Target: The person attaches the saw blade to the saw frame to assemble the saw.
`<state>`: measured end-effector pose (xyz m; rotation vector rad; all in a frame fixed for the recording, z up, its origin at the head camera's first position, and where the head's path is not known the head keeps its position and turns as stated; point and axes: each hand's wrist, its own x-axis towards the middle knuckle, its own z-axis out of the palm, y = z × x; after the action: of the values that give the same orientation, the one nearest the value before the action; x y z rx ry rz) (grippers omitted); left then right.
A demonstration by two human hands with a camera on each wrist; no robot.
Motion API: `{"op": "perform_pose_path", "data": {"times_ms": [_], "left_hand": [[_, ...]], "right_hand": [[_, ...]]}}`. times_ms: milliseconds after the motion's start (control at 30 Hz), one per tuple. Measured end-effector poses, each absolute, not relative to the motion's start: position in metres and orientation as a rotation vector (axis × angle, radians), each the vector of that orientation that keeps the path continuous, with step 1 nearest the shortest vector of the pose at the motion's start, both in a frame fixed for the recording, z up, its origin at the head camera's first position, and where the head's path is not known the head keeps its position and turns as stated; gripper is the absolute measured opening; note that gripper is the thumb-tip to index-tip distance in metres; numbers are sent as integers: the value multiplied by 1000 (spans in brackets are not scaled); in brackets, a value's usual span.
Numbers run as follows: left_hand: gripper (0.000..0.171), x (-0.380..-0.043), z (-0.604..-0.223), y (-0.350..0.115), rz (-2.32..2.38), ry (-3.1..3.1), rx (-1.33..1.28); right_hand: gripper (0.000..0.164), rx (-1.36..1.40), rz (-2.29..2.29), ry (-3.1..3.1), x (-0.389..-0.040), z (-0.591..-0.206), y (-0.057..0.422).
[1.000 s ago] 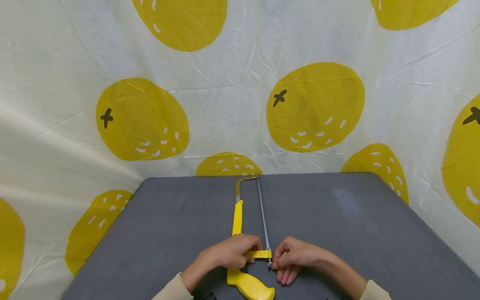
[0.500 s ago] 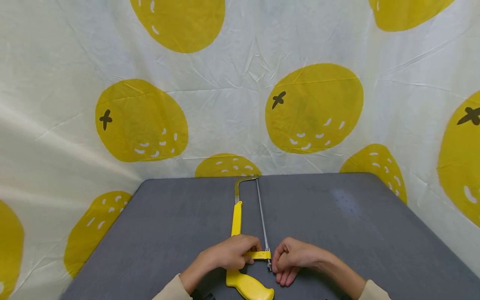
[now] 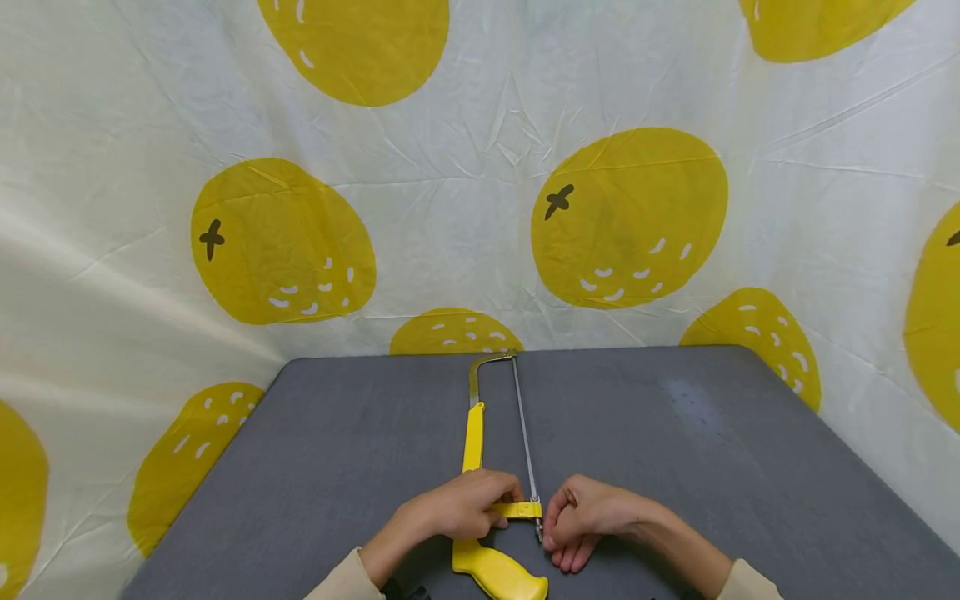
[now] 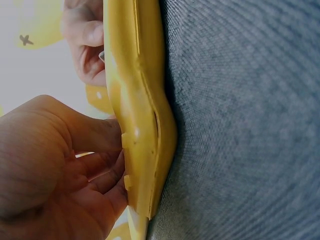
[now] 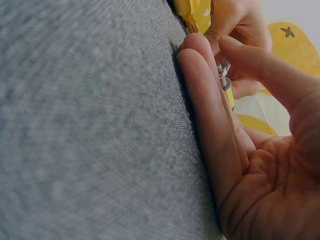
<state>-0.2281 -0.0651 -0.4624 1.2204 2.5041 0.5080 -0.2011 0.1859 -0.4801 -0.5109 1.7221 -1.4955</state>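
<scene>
A hacksaw [image 3: 473,437] with a yellow handle and frame lies on the table, its blade [image 3: 524,425] running along the right side. My left hand [image 3: 471,503] grips the yellow frame just above the handle. In the left wrist view, its thumb and fingers press against the yellow handle [image 4: 136,120]. My right hand [image 3: 592,512] has thumb and curled forefinger at the wing nut [image 3: 539,531] on the blade's near end. The right wrist view shows the threaded screw [image 5: 221,71] beside the thumb, while the other fingers lie along the table.
The grey cloth-covered table [image 3: 360,433] reaches back to a white curtain [image 3: 450,233] printed with yellow fruit. More of the curtain hangs at both sides. The saw's far end lies close to the table's back edge.
The wing nut has turned a little, its wings now looking narrower, with the right fingers staying beside it. The left hand and the hacksaw have kept their places.
</scene>
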Motion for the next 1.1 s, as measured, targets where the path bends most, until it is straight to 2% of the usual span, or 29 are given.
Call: {"op": "perform_pose_path", "data": {"times_ms": [500, 1100], "left_hand": [[22, -229, -462, -65, 517, 2489, 1211], [22, -227, -460, -65, 519, 2486, 1182]], "right_hand": [[24, -485, -1479, 1754, -200, -477, 185], [24, -497, -1492, 1745, -200, -477, 185]]}}
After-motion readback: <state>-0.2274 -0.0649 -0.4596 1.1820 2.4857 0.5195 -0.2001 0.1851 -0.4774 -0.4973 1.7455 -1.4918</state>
